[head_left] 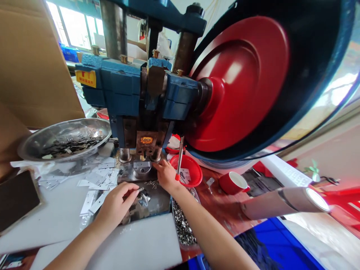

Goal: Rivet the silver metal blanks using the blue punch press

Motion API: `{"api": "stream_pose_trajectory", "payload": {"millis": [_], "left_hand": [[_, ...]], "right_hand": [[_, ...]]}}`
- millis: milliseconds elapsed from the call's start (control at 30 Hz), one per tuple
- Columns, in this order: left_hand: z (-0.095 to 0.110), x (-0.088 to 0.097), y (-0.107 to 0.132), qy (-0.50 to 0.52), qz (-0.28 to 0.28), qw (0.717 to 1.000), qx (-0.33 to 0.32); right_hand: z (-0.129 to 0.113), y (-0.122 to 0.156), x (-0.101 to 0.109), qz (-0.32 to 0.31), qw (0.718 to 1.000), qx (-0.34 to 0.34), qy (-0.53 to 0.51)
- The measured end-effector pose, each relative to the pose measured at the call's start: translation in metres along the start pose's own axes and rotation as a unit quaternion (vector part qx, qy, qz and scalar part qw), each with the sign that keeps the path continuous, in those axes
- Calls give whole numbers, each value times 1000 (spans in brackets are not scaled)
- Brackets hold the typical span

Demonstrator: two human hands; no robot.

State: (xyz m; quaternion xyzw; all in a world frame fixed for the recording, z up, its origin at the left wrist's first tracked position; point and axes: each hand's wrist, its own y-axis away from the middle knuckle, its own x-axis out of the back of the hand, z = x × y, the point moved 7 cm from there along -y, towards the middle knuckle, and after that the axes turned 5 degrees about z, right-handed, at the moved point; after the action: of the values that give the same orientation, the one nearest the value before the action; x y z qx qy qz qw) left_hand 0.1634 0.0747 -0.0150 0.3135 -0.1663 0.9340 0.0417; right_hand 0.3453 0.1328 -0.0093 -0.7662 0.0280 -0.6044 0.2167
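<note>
A blue hand press [153, 86] stands in front of me, with a steel die [142, 170] at its base. On top of the die lies a flat metal piece [142, 164]. My left hand [118, 202] is left of the press bed, thumb and fingers pinched on a small flat metal plate [140, 189]. My right hand [165, 174] reaches to the right side of the die, fingers stretched toward it beside the guide post [156, 153]. Nothing shows in its grip, though the fingertips are partly hidden. Small metal scraps [152, 183] lie on the bed between the hands.
Loose metal plates [104, 176] and a steel bowl [67, 153] of dark pieces lie left. Right of the press are a red basket [194, 172], a tub of scraps [182, 225], a red mug [232, 183] and a flask [270, 204]. A red flywheel [239, 82] overhangs.
</note>
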Motion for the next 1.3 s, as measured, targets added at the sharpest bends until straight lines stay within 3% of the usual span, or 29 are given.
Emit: {"api": "stream_pose_trajectory", "payload": {"millis": [200,467,667,833,933,1033,1133,1300], "left_hand": [[5,-2,1,-8,-1,1000,-29],[4,1,-1,0,6,1000,-23],[3,3,0,14,14,1000,-22],[1,13,-8,25,29,999,-12],[-2,21,-18,16,34,999,35],[-6,28,-29,10,35,996,82],[-5,31,-38,11,32,995,89],[-9,33,-53,9,33,995,95]], "right_hand": [[13,-13,-6,-7,1000,3,-13],[9,36,11,22,999,11,-26],[10,45,7,33,999,13,-41],[14,33,18,109,986,-31,-125],[-4,11,28,138,976,-35,-165],[-27,-14,29,137,979,-37,-148],[-40,-28,24,121,986,-42,-107],[-47,-22,26,113,987,24,-112]]}}
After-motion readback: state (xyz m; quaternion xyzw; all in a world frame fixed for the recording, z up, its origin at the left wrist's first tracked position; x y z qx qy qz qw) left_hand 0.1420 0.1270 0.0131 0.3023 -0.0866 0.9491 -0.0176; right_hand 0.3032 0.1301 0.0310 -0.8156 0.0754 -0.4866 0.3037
